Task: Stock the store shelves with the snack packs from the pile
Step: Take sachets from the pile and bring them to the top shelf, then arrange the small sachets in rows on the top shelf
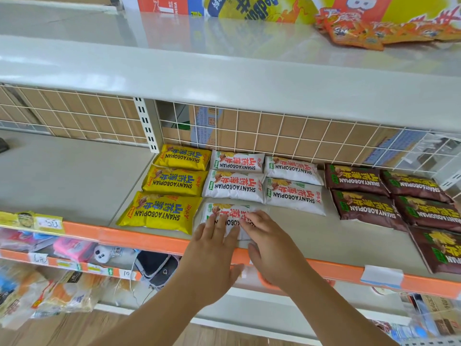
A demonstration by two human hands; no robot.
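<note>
Three yellow packs (174,182), five white packs (234,187), five brown packs (366,208).

Left hand (214,248) and right hand (269,248) flat on front pack (224,211), at front edge of shelf (324,236). Just left of hands: column of three packs (174,182). Right behind hands: block of four packs (234,187), two by two. Well right of hands: group of packs (366,211). Behind all: wire grid (299,136). Above: top shelf (174,71), loose packs (354,33) on it, far right.

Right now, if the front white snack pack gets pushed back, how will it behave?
The white snack pack looks puffed, so probably light and squashy. Glossy film on the smooth shelf should slide; lying flat, unlikely to roll.
</note>
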